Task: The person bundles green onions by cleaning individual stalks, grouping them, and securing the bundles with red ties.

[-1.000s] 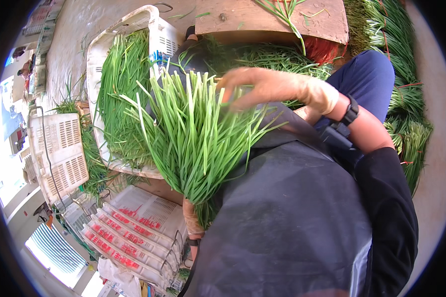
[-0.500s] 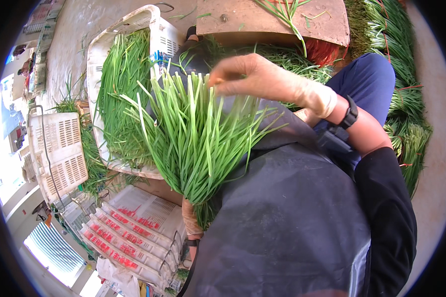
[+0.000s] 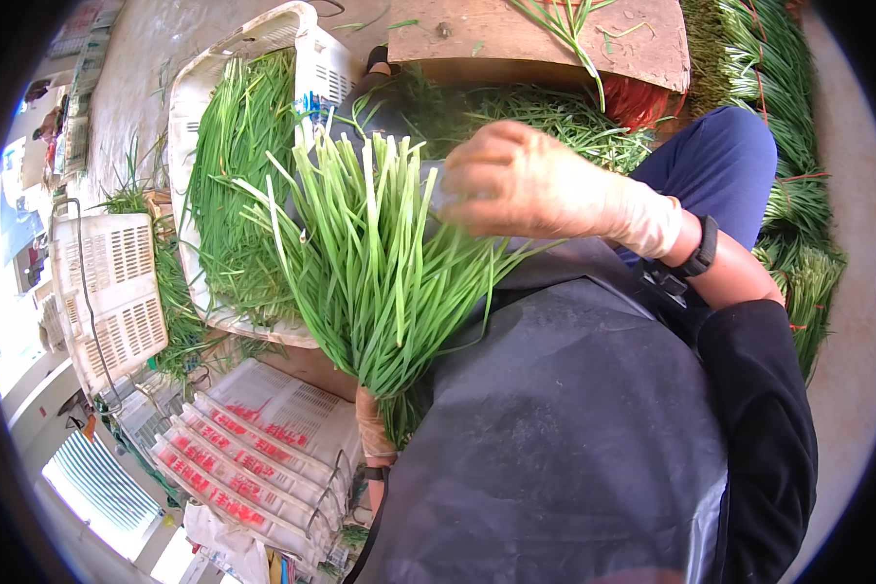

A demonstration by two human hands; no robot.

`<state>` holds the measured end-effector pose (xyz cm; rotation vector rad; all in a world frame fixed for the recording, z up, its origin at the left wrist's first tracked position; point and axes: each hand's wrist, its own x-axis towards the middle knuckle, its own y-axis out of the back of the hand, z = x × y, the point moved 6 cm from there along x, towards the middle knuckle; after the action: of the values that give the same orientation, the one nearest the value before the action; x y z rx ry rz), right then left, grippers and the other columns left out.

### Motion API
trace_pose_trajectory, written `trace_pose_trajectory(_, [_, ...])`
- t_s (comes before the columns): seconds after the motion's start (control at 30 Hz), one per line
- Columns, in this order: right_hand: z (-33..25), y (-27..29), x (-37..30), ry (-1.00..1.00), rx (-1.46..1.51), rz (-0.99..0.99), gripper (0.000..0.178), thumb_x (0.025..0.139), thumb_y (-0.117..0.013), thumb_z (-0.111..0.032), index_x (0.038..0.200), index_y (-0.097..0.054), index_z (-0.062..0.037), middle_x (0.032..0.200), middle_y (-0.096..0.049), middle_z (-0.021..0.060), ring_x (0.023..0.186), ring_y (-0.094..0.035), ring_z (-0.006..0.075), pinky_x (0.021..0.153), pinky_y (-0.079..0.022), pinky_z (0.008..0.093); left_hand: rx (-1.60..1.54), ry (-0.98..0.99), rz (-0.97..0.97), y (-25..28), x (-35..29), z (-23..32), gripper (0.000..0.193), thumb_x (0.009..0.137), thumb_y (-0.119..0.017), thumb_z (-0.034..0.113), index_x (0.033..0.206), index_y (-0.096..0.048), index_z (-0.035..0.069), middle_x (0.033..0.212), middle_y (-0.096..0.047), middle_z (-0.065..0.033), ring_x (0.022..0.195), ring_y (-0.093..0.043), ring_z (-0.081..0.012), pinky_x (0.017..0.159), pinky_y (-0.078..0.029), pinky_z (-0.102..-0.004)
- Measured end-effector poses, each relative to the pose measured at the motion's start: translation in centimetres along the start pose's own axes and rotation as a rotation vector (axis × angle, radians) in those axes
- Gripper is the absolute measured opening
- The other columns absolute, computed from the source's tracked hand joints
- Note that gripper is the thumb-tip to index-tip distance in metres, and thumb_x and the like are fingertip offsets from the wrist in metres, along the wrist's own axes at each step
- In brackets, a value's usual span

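Note:
A bunch of long flat green leaves, like garlic chives, fans upward with its pale cut ends on top. My left hand, in a thin glove, grips the bunch low down; the leaves hide most of its fingers. Just right of the pale ends is my right hand, also gloved, its fingers bent but smeared by motion. Whether it holds a leaf cannot be made out. Beneath the bunch and to its right spreads my dark apron.
A white plastic basket of chives stands at the left, near another pale crate. Stacked crates with red markings sit lower left. A wooden board carries loose leaves at the top. Tied bundles line the right side.
My right hand has moved right and slightly down, away from the pale ends of the chives. My left hand and the bunch stay nearly in place.

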<state>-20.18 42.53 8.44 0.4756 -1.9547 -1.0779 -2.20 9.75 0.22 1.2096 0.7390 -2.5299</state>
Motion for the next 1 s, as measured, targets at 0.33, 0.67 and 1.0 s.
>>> trace_pose_trajectory(0.33, [3.5, -1.0, -0.8, -0.764, 1.264, 0.215, 0.008, 0.084, -0.071, -0.015, 0.086, -0.071, -0.0066, 0.082, -0.066, 0.0010, 0.088, -0.060, 0.0102, 0.084, -0.047, 0.0262, -0.004, 0.007, -0.094, -2.5, -0.1, 0.7, 0.054, 0.092, -0.063, 0.029, 0.135, -0.050, -0.001, 0.130, -0.058, -0.0132, 0.116, -0.058, -0.0265, 0.103, -0.046, -0.0400])
trace_pose_trajectory(0.67, [1.2, 3.6, 4.2, -0.143, 0.184, 0.070, 0.061, 0.071, -0.079, -0.022, 0.127, -0.056, -0.0187, 0.127, -0.054, 0.0078, 0.119, -0.053, 0.0302, 0.098, -0.045, 0.0423, 0.245, -0.001, -0.171, 3.4, 1.9, 0.8, 0.048, 0.098, -0.054, 0.025, 0.139, -0.046, 0.001, 0.135, -0.055, -0.0120, 0.120, -0.056, -0.0264, 0.104, -0.045, -0.0389])
trace_pose_trajectory(1.0, [10.9, 0.1, -5.2, -0.816, 0.221, -0.197, 0.025, 0.090, -0.068, -0.023, 0.104, -0.070, -0.0028, 0.091, -0.070, 0.0058, 0.090, -0.064, 0.0136, 0.080, -0.051, 0.0292, 0.168, -0.012, -0.037, 2.8, 2.6, 1.1, 0.050, 0.090, -0.067, 0.023, 0.132, -0.052, 0.001, 0.119, -0.063, -0.0106, 0.099, -0.065, -0.0220, 0.085, -0.055, -0.0342])
